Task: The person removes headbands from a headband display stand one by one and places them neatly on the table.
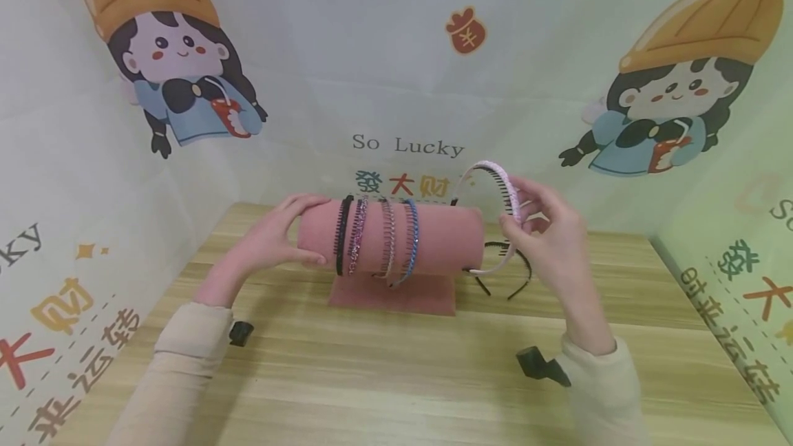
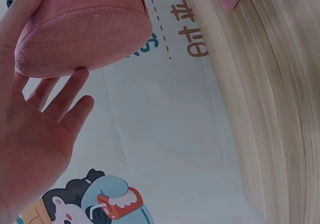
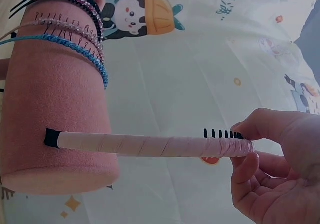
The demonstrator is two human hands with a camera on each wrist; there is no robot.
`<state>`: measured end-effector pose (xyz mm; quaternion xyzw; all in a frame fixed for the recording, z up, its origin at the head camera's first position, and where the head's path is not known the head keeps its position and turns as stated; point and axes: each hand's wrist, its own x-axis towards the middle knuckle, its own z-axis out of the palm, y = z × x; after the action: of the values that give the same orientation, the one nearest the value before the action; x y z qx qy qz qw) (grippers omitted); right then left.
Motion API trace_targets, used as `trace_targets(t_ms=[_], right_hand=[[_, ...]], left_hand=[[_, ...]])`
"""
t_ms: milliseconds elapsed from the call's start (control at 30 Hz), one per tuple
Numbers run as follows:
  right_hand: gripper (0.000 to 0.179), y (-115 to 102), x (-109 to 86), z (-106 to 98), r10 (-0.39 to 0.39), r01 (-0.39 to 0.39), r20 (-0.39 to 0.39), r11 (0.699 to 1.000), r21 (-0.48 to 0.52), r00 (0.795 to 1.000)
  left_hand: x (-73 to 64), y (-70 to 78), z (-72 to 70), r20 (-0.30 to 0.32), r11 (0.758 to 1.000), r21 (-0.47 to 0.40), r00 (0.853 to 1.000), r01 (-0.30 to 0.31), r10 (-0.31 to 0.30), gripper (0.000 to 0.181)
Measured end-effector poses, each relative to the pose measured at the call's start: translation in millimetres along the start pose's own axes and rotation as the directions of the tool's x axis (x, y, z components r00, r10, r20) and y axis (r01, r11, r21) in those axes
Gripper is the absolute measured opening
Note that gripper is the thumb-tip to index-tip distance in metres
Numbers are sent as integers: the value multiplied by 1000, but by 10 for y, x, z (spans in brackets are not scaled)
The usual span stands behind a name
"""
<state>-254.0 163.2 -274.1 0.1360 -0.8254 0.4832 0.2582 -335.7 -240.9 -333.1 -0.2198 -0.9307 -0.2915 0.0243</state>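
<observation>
A pink padded display roll on a foot point(image 1: 442, 239) carries a black headband point(image 1: 340, 246), a purple-pink glittery one point(image 1: 356, 246), a pale pink beaded one point(image 1: 389, 236) and a blue one point(image 1: 414, 239). My left hand point(image 1: 263, 243) holds the roll's left end, thumb in front and fingers over the top; the left wrist view shows fingers around that end point(image 2: 85, 43). With thumb and fingers, my right hand point(image 1: 551, 243) pinches a light pink toothed headband point(image 1: 514, 198) at the roll's right end. One black tip point(image 3: 52, 138) of it lies against the roll in the right wrist view.
Behind the roll's right end, a thin black headband point(image 1: 529, 270) lies on the wooden table point(image 1: 372, 377). Dark objects sit beside the left sleeve point(image 1: 241, 332) and right sleeve point(image 1: 542, 365). A printed cloth point(image 1: 347, 54) hangs around the back and sides.
</observation>
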Motion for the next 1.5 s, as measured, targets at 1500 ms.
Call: trace_targets(t_ms=[1500], right_hand=[[35,-7,-28,-323,-123,102,-114,980,-171,986]], left_hand=[[4,-26,23,-22,999,-8,999,-32,32,97]])
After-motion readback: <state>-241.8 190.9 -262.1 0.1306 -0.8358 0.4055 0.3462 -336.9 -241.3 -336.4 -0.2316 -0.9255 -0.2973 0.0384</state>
